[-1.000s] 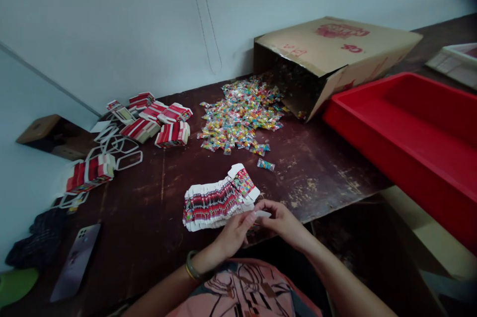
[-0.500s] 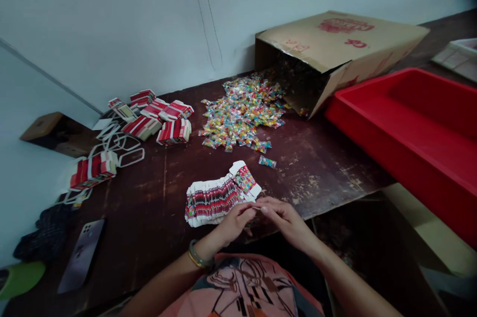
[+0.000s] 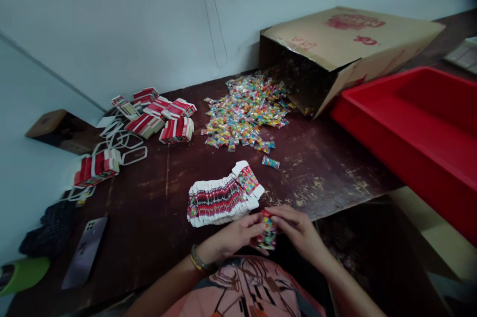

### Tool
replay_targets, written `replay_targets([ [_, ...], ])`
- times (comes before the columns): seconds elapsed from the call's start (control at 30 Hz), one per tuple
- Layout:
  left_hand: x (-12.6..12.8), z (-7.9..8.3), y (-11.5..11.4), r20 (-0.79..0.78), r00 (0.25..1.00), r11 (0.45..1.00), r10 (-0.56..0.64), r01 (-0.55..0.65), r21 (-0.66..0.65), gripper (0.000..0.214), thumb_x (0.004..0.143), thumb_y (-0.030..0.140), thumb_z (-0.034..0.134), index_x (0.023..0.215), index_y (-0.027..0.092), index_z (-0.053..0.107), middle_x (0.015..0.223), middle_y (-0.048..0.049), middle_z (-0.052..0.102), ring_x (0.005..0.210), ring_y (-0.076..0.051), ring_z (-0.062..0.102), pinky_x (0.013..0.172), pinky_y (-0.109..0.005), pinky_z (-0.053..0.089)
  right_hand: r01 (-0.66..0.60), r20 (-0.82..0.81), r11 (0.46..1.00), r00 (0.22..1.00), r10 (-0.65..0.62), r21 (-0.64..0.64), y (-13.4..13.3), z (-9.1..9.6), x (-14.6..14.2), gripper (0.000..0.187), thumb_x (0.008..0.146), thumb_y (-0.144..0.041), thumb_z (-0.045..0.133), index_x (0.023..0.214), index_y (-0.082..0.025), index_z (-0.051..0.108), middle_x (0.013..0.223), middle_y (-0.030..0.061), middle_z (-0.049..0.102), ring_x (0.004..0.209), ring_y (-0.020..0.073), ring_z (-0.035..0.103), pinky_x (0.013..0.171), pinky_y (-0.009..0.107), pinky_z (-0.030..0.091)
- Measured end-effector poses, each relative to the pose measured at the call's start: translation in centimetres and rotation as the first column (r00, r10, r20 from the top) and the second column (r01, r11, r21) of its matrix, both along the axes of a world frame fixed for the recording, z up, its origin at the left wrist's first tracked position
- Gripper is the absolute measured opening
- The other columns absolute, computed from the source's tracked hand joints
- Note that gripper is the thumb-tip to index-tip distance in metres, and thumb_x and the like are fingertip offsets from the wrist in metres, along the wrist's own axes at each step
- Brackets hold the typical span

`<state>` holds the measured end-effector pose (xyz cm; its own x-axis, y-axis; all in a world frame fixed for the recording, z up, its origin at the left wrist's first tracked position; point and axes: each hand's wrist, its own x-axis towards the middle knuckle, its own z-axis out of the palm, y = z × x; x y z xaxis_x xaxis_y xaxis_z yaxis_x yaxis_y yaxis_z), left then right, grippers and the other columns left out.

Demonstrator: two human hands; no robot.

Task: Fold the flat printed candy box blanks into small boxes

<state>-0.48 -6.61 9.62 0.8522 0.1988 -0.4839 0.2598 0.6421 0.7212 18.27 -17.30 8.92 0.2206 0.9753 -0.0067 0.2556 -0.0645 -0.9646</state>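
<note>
Close to my body, over the table's front edge, I hold a small printed candy box (image 3: 267,232), red with colourful patterns. My left hand (image 3: 238,233) grips its left side with thumb and fingers. At its upper right, the fingers of my right hand (image 3: 297,227) close on the box's top end. Just beyond my hands lies a fanned row of flat printed cartons (image 3: 218,200), with one carton (image 3: 249,180) lying askew at its right end. A single wrapped candy (image 3: 271,162) rests beyond that, in front of a heap of wrapped candies (image 3: 246,111).
A large cardboard box (image 3: 346,39) lies on its side behind the heap. The red tray (image 3: 406,153) stands at the right. At the left are bundled carton stacks (image 3: 177,129), white bands (image 3: 134,155), a small brown box (image 3: 61,133), a phone (image 3: 85,252) and dark cloth (image 3: 48,230).
The carton between my hands has turned so its printed face now shows; before, only a thin edge was visible. My hands have lowered slightly and moved apart. The whole view has shifted a little.
</note>
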Motion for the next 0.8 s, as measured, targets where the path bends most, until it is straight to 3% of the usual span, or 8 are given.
replay_targets([
  [0.1,-0.4,0.2,0.8,-0.011,0.997,0.987,-0.075,0.075,0.140,0.054,0.080,0.036,0.068,0.130,0.024,0.053,0.121,-0.0089,0.059,0.108,-0.020,0.056,0.093,-0.037,0.044,0.015,0.173,0.991,0.985,0.009,-0.137,-3.1,0.9,5.6,0.028,0.092,-0.041,0.053,0.104,-0.026,0.074,0.105,0.0090,0.072,0.096,0.0247,0.065,0.086,0.038,0.051],
  [0.2,-1.3,-0.2,1.9,-0.061,0.998,0.986,0.002,0.008,0.165,0.044,0.083,0.038,0.064,0.123,0.020,0.058,0.116,-0.0100,0.060,0.101,-0.020,0.059,0.086,-0.035,0.047,0.040,0.388,0.987,0.921,0.024,-0.157,-3.3,0.1,8.4,0.025,0.085,-0.044,0.061,0.087,-0.026,0.077,0.102,0.0103,0.072,0.095,0.0278,0.065,0.085,0.041,0.051],
  [0.33,-1.7,-1.0,2.3,-0.103,0.984,0.977,0.147,-0.129,0.167,0.035,0.084,0.037,0.061,0.114,0.017,0.062,0.105,-0.0082,0.063,0.092,-0.018,0.061,0.080,-0.031,0.047,-0.027,0.405,0.999,0.913,0.036,-0.028,3.2,-3.4,3.7,0.026,0.090,-0.035,0.054,0.108,-0.024,0.069,0.113,0.0094,0.068,0.108,0.0248,0.061,0.092,0.041,0.048],
  [0.47,-2.2,-1.2,2.1,-0.092,0.976,0.965,0.198,-0.178,0.193,0.035,0.083,0.038,0.061,0.111,0.017,0.062,0.101,-0.0072,0.063,0.088,-0.017,0.062,0.078,-0.030,0.047,0.080,0.520,0.995,0.848,-0.102,0.065,9.8,-6.1,-1.9,0.053,0.079,-0.030,0.068,0.130,-0.020,0.055,0.118,0.0147,0.064,0.110,0.0311,0.056,0.092,0.050,0.044],
  [0.57,-3.2,-1.2,2.1,-0.117,0.955,0.937,0.274,-0.238,0.255,0.039,0.081,0.041,0.064,0.111,0.016,0.062,0.099,-0.0075,0.064,0.086,-0.018,0.061,0.076,-0.031,0.047,0.142,0.376,0.987,0.913,-0.158,0.071,10.8,-6.4,-2.2,0.041,0.080,-0.029,0.066,0.120,-0.019,0.063,0.105,0.0122,0.068,0.098,0.0296,0.061,0.089,0.049,0.046],
  [0.67,-3.8,-1.3,1.8,-0.078,0.908,0.868,0.412,-0.365,0.336,0.047,0.078,0.044,0.067,0.118,0.020,0.060,0.108,-0.0091,0.063,0.098,-0.022,0.060,0.084,-0.035,0.047,0.151,0.150,0.987,0.976,-0.158,0.053,9.2,-5.8,-1.9,0.027,0.090,-0.033,0.054,0.109,-0.018,0.067,0.103,0.0111,0.072,0.094,0.0277,0.066,0.086,0.044,0.052],
  [0.77,-3.4,-1.5,1.4,0.000,0.853,0.803,0.521,-0.491,0.339,0.056,0.074,0.049,0.072,0.123,0.025,0.058,0.123,-0.0084,0.061,0.119,-0.026,0.052,0.103,-0.040,0.038,0.029,-0.113,1.000,0.993,-0.028,0.009,6.8,-5.3,-3.1,0.027,0.093,-0.036,0.051,0.107,-0.023,0.070,0.102,0.0083,0.074,0.092,0.0264,0.070,0.080,0.038,0.057],
  [0.8,-3.2,-1.5,1.3,0.003,0.844,0.803,0.536,-0.511,0.307,0.057,0.072,0.051,0.072,0.120,0.024,0.060,0.121,-0.0084,0.064,0.120,-0.028,0.052,0.106,-0.041,0.036,-0.026,-0.111,0.999,0.993,0.030,0.032,6.2,-5.3,-3.6,0.026,0.091,-0.035,0.054,0.110,-0.025,0.070,0.101,0.0077,0.075,0.091,0.0263,0.070,0.078,0.036,0.058],
])
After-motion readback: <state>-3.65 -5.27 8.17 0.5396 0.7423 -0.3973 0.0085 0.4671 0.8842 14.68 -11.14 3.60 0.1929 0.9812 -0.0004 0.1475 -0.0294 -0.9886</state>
